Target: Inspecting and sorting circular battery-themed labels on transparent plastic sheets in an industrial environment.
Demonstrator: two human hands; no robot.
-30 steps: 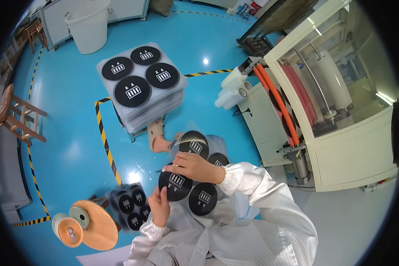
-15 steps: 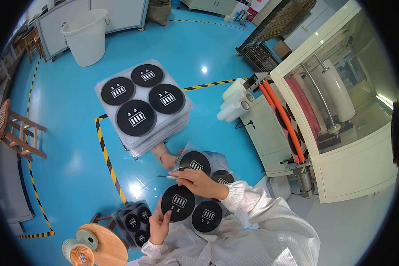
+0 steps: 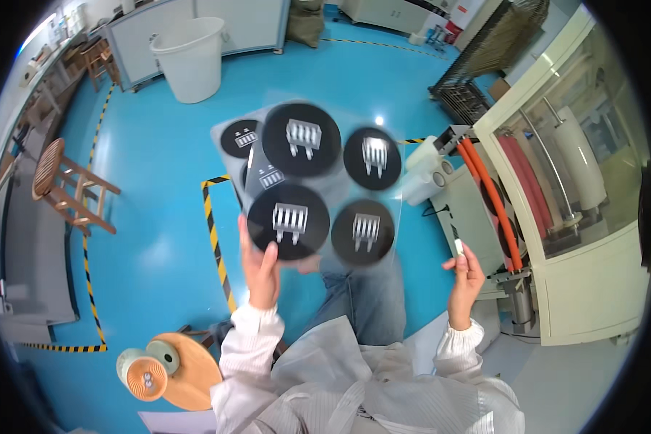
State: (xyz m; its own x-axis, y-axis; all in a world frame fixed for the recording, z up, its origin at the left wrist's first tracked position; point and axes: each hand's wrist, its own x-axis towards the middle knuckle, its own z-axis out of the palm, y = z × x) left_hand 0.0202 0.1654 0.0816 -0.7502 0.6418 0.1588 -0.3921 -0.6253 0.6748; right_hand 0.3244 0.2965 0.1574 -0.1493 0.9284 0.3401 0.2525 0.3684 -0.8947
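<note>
My left hand (image 3: pixel 260 271) grips the near left edge of a clear sheet with round black stickers (image 3: pixel 289 217), thumb on top. Several discs with white battery-like icons show on it; the lifted sheet is slightly blurred. Behind it stands a stack of similar sheets (image 3: pixel 239 139), mostly hidden; only its left part shows. Well apart on the right, my right hand (image 3: pixel 466 286) pinches a slim tool with a white handle and dark tip (image 3: pixel 458 247), tip upward. Its exact kind is too small to tell.
At the right stands a cream machine (image 3: pixel 593 296) with rollers and orange bars (image 3: pixel 492 202); white film rolls (image 3: pixel 423 177) lie beside it. A wooden stool (image 3: pixel 72 184) stands left. A round wooden table (image 3: pixel 192 372) with a small fan (image 3: pixel 145 376) is lower left. Farther back is a white bin (image 3: pixel 192 65).
The sheet has gone from my lap up and forward, now in front of the stack, held by my left hand. My right hand has moved off it to the right with the tool. The view has shifted.
</note>
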